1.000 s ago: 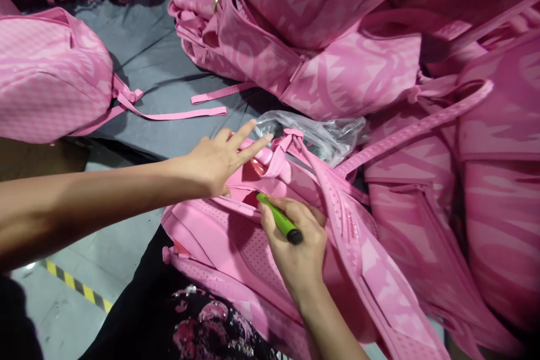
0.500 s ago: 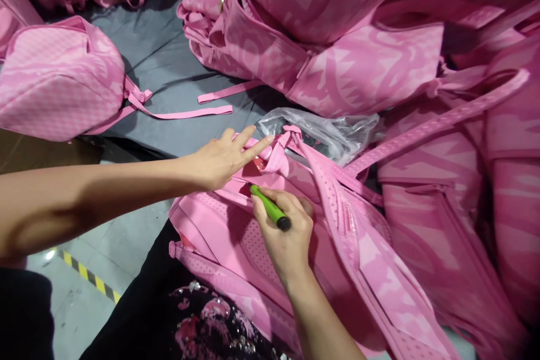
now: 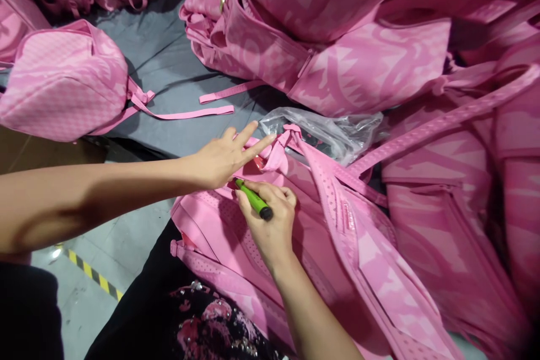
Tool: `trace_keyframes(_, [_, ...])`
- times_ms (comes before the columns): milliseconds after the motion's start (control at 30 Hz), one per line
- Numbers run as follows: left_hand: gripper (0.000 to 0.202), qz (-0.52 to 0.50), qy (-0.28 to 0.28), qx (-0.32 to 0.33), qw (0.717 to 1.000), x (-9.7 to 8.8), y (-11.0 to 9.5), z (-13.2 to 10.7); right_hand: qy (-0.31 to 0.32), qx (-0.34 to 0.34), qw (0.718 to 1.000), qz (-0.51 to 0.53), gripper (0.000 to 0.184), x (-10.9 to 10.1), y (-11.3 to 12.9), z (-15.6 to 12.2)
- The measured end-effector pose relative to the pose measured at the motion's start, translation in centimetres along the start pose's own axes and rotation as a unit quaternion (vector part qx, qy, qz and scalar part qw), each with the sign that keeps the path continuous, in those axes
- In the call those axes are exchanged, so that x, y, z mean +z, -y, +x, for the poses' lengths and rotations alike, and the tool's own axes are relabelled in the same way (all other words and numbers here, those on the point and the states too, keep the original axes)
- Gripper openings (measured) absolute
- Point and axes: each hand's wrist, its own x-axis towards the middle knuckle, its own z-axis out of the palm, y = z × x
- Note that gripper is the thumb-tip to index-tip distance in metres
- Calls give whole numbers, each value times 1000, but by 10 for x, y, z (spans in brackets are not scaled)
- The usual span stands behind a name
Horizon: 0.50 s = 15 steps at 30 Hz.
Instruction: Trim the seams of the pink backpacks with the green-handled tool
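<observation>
A pink backpack (image 3: pixel 236 247) lies back-panel up in front of me, partly over my lap. My left hand (image 3: pixel 223 157) rests on its top edge beside the knotted handle (image 3: pixel 280 149), with the fingers stretched out and spread. My right hand (image 3: pixel 270 219) is closed around a green marker (image 3: pixel 254 200) with a black end. The marker's tip points down-left at the seam just under my left palm. A shoulder strap (image 3: pixel 337 202) runs diagonally to the right of my right hand.
A crumpled clear plastic bag (image 3: pixel 329 132) lies behind the handle. Piles of pink backpacks (image 3: pixel 337 39) fill the back and right. Another pink bag (image 3: pixel 63 84) sits at the left on the grey table (image 3: pixel 169 67). The floor with yellow-black tape (image 3: pixel 90 275) shows at lower left.
My right hand has slid the marker up and to the left along the backpack, closer to my left palm. The left hand has stayed in place.
</observation>
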Motion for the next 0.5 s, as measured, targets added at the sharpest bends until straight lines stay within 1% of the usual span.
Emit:
trace_keyframes(67, [110, -13, 9, 11, 1000, -2, 3, -1, -4, -3, 1000, -3, 10, -2, -1, -2])
trace_keyframes(167, [117, -35, 27, 19, 999, -4, 6, 0, -9, -8, 1000, -10, 10, -8, -2, -3])
trace_keyframes(267, [122, -52, 51, 22, 997, -6, 9, 2, 1, -1, 1000, -12, 9, -15, -3, -3])
trace_keyframes(500, [117, -58, 77, 24, 995, -13, 11, 5, 34, 13, 999, -28, 15, -28, 0, -3])
